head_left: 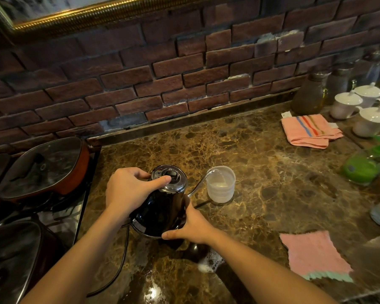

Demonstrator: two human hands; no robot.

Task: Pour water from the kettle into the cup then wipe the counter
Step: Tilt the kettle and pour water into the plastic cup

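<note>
One gooseneck kettle [162, 207], one plastic cup [221, 185], two pink cloths — my left grip [127, 189] clamps its lid, right grip [193, 224] cups its base, spout over the cup.

Brown marble counter [272, 172]. On it: clear cup [221, 187], 2 pink cloths, striped one [309, 131] at back & plain one [314, 255] in front, white teacups [360, 106], wet foam [211, 262].

Two bare forearms reach in from the bottom edge, with no sleeves, cuffs or gloves showing on either. The left hand [127, 189] and the right hand [192, 226] are both uncovered. No ring, watch or bracelet shows on the fingers or wrists. The fingernails are short and plain.
</note>
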